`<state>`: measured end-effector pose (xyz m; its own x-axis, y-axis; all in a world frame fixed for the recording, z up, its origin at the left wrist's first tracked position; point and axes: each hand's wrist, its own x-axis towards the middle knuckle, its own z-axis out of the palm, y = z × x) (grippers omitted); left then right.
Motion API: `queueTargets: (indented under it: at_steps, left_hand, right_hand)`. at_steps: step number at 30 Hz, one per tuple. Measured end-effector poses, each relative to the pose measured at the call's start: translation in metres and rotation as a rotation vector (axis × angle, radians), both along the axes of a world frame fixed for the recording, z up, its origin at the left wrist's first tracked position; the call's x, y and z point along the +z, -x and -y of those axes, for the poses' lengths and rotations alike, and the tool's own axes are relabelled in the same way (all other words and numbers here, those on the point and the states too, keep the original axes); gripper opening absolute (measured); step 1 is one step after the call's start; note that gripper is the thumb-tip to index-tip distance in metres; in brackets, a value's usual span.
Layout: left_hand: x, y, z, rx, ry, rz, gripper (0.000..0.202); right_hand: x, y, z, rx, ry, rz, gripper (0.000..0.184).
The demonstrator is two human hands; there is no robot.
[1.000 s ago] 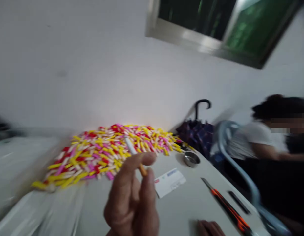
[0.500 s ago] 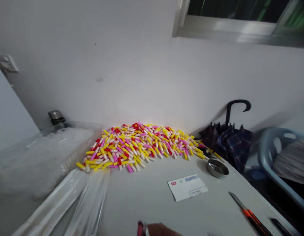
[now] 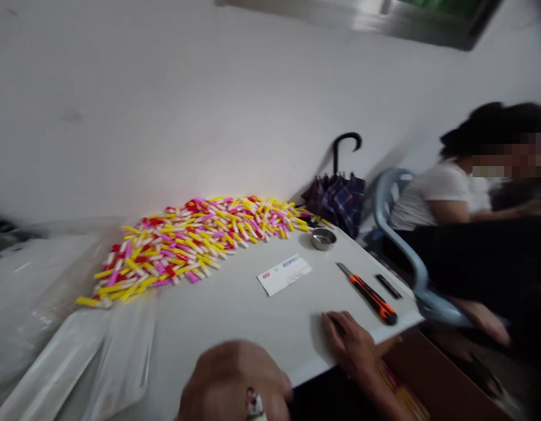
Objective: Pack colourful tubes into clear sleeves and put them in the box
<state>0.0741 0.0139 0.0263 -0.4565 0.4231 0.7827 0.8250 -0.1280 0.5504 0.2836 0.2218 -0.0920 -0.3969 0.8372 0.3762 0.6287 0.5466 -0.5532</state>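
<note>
Small pink-and-white capsule (image 3: 254, 404) sits pinched in the near left hand (image 3: 233, 380), fingers closed around it; the right hand (image 3: 349, 342) lies open on the table (image 3: 235, 316), well right of the far heap of capsules (image 3: 187, 248).

The left hand (image 3: 233, 380) holds a capsule (image 3: 254, 404); the right hand (image 3: 349, 342) rests on the white table (image 3: 222, 318).
</note>
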Motion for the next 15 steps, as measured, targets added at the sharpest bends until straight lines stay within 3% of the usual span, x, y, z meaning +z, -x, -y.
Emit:
queueTargets:
  at_steps: [2, 4, 6, 8, 11, 13, 15]
  left_hand:
    - [-0.002, 0.012, -0.045, -0.026, 0.001, 0.066, 0.031]
    - [-0.012, 0.024, -0.101, -0.044, 0.126, 0.122, 0.03]
    - [-0.03, 0.032, -0.151, -0.071, 0.441, 0.053, 0.039]
    - [-0.052, 0.033, -0.183, -0.036, 0.752, -0.017, 0.047]
    - [-0.081, 0.024, -0.19, 0.026, 0.953, -0.141, 0.048]
    - [-0.09, 0.019, -0.182, -0.011, 0.963, -0.2, 0.046]
    - [-0.09, 0.023, -0.171, -0.073, 0.909, -0.248, 0.048]
  right_hand:
    - [0.007, 0.003, 0.0, -0.051, 0.047, -0.017, 0.037]
    - [0.01, 0.003, 0.0, -0.08, 0.05, -0.002, 0.037]
    - [0.009, 0.001, 0.0, -0.067, 0.019, 0.044, 0.035]
    - [0.006, -0.001, 0.002, -0.032, -0.013, 0.075, 0.034]
    - [0.002, -0.005, 0.008, -0.028, -0.033, 0.085, 0.034]
    - [0.0, -0.007, 0.011, -0.079, -0.02, 0.109, 0.032]
    - [-0.001, -0.006, 0.009, -0.13, 0.011, 0.159, 0.031]
